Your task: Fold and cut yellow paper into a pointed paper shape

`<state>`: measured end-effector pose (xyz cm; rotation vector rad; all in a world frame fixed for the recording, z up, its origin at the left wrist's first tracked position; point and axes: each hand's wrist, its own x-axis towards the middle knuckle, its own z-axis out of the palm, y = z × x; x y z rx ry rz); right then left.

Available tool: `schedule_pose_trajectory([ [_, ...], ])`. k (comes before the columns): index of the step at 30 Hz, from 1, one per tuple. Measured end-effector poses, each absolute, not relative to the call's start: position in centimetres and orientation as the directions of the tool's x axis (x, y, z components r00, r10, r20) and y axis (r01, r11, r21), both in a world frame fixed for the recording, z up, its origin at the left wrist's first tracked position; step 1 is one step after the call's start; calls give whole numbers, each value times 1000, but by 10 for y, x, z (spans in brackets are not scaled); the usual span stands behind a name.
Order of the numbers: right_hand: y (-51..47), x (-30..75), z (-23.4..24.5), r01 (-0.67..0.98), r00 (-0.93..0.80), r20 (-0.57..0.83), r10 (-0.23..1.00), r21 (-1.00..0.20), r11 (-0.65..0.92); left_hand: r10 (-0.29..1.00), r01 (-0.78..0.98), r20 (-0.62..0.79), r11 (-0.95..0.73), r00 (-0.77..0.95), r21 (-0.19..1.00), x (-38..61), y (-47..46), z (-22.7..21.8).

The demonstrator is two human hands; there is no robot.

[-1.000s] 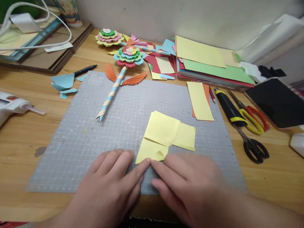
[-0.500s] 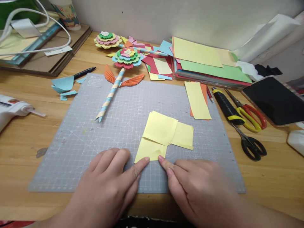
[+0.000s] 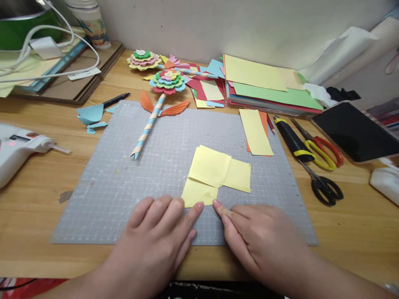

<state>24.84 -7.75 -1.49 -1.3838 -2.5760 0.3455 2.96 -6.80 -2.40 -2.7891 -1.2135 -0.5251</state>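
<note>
Slid rightward along the near edge of the yellow paper (image 3: 209, 168) since the earliest frame, with the index fingertip of the right hand (image 3: 264, 236); now just apart from the index fingertip of the left hand (image 3: 156, 232). Lying flat on the grey cutting mat (image 3: 149, 182), near half, bit right of centre, just ahead of both hands. L-shaped in outline; can't tell if one folded sheet or several overlapped. Running away from the body along the longer-looking leg, branching off into the right flap (image 3: 239, 175).

Hinges on the near edge of the lower flap (image 3: 199, 193): crosswise to the body, fingertip at either part. Pressed about mid-edge by the left: palm down, index extended, other fingers bent near the left corner, gripping nothing. Approached from the right by the other: index straight, thumb just under, rest curled, no grip visible. At the right corner with that tip; can't tell contact from tiny gap. Equally near that edge with both; nearer the right flap with the right.
</note>
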Motion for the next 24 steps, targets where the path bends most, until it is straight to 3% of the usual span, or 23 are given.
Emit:
schedule_pose_trajectory([
  [10, -78, 251, -15, 810, -516, -47, 855, -353, 469, 687, 711, 262, -703, 678, 5, 6, -79, -25],
  [15, -66, 268, -2, 759, -567, -92, 818, -445, 476, 724, 708, 210, -688, 657, 157, 4, -76, -23],
  [19, -49, 294, 0, 856, -400, 73, 913, -327, 401, 719, 699, 290, -690, 632, 190, 5, -72, -19],
  [24, -39, 299, -13, 879, -322, -60, 945, -389, 275, 704, 671, 303, -708, 643, 221, 17, -64, -7],
])
